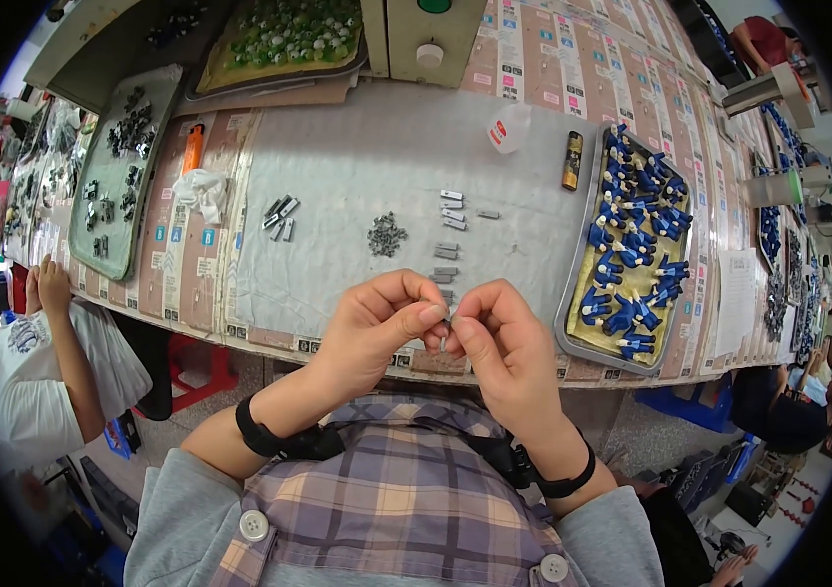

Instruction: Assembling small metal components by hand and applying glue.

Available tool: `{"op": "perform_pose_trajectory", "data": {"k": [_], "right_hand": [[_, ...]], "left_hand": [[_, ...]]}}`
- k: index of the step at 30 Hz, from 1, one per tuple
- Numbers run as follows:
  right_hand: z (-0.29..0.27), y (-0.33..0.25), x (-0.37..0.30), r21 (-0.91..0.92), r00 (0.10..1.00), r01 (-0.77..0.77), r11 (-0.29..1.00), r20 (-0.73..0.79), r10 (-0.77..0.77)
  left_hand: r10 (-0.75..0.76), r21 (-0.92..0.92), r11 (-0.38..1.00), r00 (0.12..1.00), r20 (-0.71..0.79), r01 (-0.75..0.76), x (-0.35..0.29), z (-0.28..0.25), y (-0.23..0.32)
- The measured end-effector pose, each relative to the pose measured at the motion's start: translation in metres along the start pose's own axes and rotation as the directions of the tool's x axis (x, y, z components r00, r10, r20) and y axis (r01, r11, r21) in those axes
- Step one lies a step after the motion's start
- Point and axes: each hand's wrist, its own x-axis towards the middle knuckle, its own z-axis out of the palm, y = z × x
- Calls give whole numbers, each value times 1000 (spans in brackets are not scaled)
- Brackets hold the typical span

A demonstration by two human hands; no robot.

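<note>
My left hand (pixel 387 321) and my right hand (pixel 504 347) meet at the table's near edge, thumbs and fingertips pinched together. Between them is a tiny grey piece (pixel 443 342), mostly covered by the fingers; its kind is too small to tell. Just beyond my fingers, small grey rectangular parts (pixel 445 251) lie in a column on the pale sheet (pixel 338 137). To their left sits a heap of tiny dark grey pieces (pixel 387 235). Farther left is a loose group of grey and black blocks (pixel 281 215).
On the right, a metal tray (pixel 573 284) holds many blue figures beside a dark cylinder (pixel 573 161). A green tray (pixel 83 225) with black parts, an orange lighter-like object (pixel 194 147) and crumpled white tissue (pixel 203 194) lie left. A machine housing (pixel 426 49) stands behind. Another person (pixel 54 362) sits left.
</note>
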Motion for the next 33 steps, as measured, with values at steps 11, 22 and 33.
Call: {"op": "perform_pose_trajectory", "data": {"k": [11,22,33], "right_hand": [[6,5,-3,42,997,-16,999,-81,19],[6,3,-2,47,993,22,999,-117,-17],[0,7,3,-471,903,299,830,-142,-405]], "left_hand": [[34,56,998,999,16,-35,1,1,-7],[-65,-140,987,996,57,73,3,2,-3],[80,-24,997,996,38,-79,5,2,-2]]}}
